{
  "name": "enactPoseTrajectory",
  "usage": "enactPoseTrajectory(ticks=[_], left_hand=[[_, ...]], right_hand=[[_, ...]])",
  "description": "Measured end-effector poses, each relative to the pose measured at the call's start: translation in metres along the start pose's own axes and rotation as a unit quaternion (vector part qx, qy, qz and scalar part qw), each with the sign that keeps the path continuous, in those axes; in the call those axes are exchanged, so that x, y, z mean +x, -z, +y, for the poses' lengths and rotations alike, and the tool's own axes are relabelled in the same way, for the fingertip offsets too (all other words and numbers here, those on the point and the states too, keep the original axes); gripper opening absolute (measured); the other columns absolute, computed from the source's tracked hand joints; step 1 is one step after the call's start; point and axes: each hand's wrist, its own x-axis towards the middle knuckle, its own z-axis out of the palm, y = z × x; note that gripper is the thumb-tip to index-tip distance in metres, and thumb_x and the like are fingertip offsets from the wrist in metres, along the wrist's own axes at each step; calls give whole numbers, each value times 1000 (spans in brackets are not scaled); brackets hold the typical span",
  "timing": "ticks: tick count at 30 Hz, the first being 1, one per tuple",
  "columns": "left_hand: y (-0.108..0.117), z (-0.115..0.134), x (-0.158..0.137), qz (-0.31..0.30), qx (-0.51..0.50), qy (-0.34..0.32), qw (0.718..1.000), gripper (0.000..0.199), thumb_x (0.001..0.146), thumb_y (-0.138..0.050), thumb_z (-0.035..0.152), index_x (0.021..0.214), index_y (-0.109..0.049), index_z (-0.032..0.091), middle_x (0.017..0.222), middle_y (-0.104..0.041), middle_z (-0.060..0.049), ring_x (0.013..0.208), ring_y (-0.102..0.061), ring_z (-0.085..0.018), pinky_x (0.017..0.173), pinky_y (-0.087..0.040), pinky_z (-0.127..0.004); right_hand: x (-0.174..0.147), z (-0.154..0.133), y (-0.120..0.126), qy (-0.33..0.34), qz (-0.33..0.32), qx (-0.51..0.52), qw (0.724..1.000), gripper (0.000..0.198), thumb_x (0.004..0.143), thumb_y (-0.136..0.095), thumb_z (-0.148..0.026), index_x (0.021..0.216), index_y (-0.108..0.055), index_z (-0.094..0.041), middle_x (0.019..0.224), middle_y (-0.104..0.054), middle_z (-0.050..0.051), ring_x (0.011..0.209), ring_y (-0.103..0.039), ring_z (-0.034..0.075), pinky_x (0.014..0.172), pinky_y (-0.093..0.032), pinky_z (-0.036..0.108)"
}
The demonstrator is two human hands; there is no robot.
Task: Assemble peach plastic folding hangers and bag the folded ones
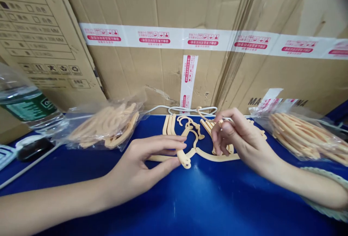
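My left hand (pixel 154 156) is closed, pinching a beige plastic hanger arm (pixel 184 158) between thumb and fingers, its holed end pointing down toward me. My right hand (pixel 236 134) is raised with thumb and forefinger pinched on a beige hanger hook (pixel 202 114), whose curved end sticks out to the left. Behind and between the hands, a hanger (pixel 217 156) with outspread arms lies on the blue table, partly covered by both hands. Several loose hooks (pixel 187 121) lie behind it. A row of hanger arms (pixel 170 124) rests to their left, and more arms (pixel 208 127) are partly hidden behind my right hand.
Clear bags of beige hanger parts lie at left (pixel 103 123) and right (pixel 301 134). A water bottle (pixel 29 102), a black object (pixel 35 149) and white cables (pixel 190 109) are on the blue table (pixel 190 203). Cardboard boxes (pixel 152 73) wall off the back.
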Motion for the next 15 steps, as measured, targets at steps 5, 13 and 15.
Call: enactPoseTrajectory(ticks=[5,13,15], left_hand=[[-12,2,-6,-3,-172,155,973,18,81,-73,20,97,-80,26,124,-71,-6,111,-69,-28,90,-62,-39],[-21,-9,-11,46,-251,247,935,21,73,-79,16,78,-59,18,112,-74,-8,96,-73,-21,85,-60,-34],[-22,-10,-11,46,-266,252,930,29,72,-79,16,83,-53,20,96,-76,-5,89,-73,-19,82,-59,-34]], right_hand=[[-26,3,-16,-58,51,116,990,11,94,-64,-32,96,-64,-21,79,-68,3,65,-66,14,49,-55,21],[-35,9,-24,-143,92,198,965,21,86,-73,-40,92,-77,-20,85,-76,9,76,-73,20,60,-62,26],[-35,9,-26,-149,82,199,965,20,86,-73,-39,91,-76,-19,82,-75,8,71,-72,17,60,-61,24]])
